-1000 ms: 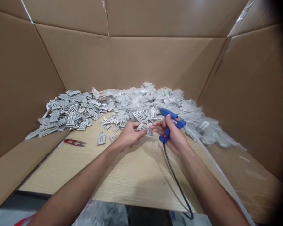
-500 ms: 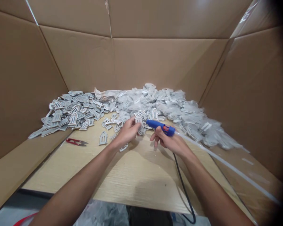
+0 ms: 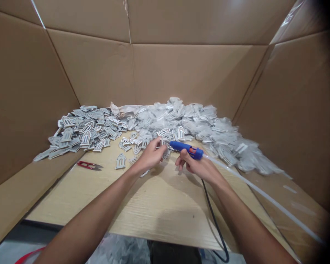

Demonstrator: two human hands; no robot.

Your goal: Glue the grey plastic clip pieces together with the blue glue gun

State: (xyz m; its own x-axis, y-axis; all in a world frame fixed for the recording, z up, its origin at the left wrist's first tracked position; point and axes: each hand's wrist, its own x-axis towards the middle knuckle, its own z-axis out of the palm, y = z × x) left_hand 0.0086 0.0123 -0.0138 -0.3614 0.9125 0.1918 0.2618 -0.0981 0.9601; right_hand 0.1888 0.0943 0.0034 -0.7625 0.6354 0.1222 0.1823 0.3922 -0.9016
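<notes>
In my right hand is a blue hot glue gun, its nozzle pointing left. A long clear glue stick trails from its back, and a black cord hangs below. My left hand pinches a small arched window-shaped piece, mostly hidden by the fingers, right at the nozzle. Whether the tip touches the piece I cannot tell. Just beyond lie loose white window pieces, one of them upright-looking. Another grey window piece lies flat left of my left hand.
Red thread snips lie at the table's left. Grey window pieces are heaped at the back left, plastic-wrapped ones at the back and right. Cardboard walls enclose the wooden table on three sides.
My left hand has turned slightly and shifted a little right, hiding more of the window piece. The glue gun has moved barely leftward, its nozzle closer to the fingers.
</notes>
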